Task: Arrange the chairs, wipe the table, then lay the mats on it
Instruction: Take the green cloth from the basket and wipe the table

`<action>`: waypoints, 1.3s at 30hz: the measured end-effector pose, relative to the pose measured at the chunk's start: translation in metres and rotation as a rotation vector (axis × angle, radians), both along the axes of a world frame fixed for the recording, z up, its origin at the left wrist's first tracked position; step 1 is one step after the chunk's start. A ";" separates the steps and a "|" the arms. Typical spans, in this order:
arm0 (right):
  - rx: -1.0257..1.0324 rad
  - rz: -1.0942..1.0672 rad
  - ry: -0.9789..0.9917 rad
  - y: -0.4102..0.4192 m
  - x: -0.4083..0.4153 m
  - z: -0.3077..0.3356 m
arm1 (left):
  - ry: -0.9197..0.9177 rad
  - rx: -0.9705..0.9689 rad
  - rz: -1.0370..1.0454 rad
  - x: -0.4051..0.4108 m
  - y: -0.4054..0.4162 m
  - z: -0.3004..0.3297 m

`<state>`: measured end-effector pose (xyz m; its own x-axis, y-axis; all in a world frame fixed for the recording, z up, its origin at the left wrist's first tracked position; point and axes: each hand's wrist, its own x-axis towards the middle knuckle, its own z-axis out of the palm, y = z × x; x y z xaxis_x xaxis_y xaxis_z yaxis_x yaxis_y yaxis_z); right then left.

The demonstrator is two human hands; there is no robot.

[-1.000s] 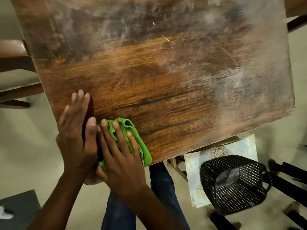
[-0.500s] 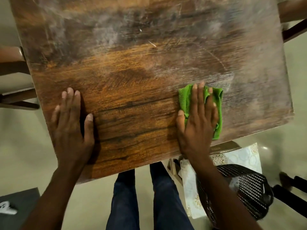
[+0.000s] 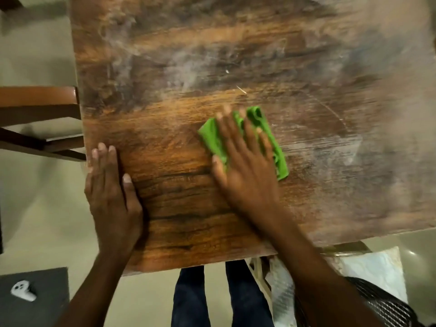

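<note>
Wiping underway: right hand (image 3: 245, 175), fingers spread, presses cloth (image 3: 271, 138) on surface (image 3: 188, 232); 12–3 o'clock hazy, mats unlaid.

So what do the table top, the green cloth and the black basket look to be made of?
Table top: wood or wood-look laminate, going by its brown grain; dull, with pale hazy smears. Green cloth: soft fabric, possibly microfibre, folded and creased under the right hand. Black basket: probably moulded plastic, perforated lattice wall.
</note>
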<state>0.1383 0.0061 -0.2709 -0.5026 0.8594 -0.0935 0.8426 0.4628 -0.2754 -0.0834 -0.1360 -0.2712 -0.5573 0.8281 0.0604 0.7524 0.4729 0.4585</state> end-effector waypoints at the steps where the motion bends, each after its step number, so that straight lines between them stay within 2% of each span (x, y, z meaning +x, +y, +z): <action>1: 0.016 -0.083 -0.001 0.026 0.000 0.000 | -0.004 -0.005 0.006 0.000 0.000 0.001; 4: 0.056 -0.275 -0.007 0.068 -0.014 0.000 | -0.011 -0.013 -0.001 0.000 0.001 0.000; 6: 0.054 -0.312 -0.015 0.062 -0.042 0.000 | -0.019 -0.021 0.000 -0.001 0.001 -0.001; 13: 0.039 0.083 0.031 0.016 -0.222 -0.001 | -0.131 0.023 0.059 -0.002 -0.003 -0.005; 15: 0.066 0.188 0.019 0.018 -0.248 0.000 | -0.182 0.013 0.115 -0.001 -0.003 -0.007; 19: 0.063 0.245 0.058 0.041 -0.216 -0.001 | -0.114 0.007 0.035 -0.004 -0.003 -0.005; 22: 0.021 0.029 0.066 0.069 -0.141 -0.003 | -0.113 -0.002 0.020 -0.006 -0.002 -0.004; 25: 0.085 -0.187 0.010 0.073 -0.057 0.003 | -0.122 -0.004 0.018 -0.006 -0.002 -0.004; 29: 0.067 -0.356 -0.043 0.017 -0.017 0.013 | -0.120 -0.009 0.009 -0.006 -0.003 -0.003; 32: -0.008 -0.320 -0.096 -0.064 -0.035 0.015 | -0.182 0.015 0.015 -0.009 -0.002 0.001; 37: -0.054 -0.030 -0.098 -0.198 -0.107 0.011 | -0.461 0.176 0.081 -0.015 -0.004 0.019; 39: -0.077 -0.018 -0.052 -0.222 -0.132 0.013 | -0.656 0.204 0.050 -0.031 -0.008 0.024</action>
<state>0.0066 -0.2162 -0.2577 -0.4802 0.8575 -0.1847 0.8644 0.4270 -0.2654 -0.1145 -0.1443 -0.2473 -0.5688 0.8086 -0.1506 0.2688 0.3558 0.8950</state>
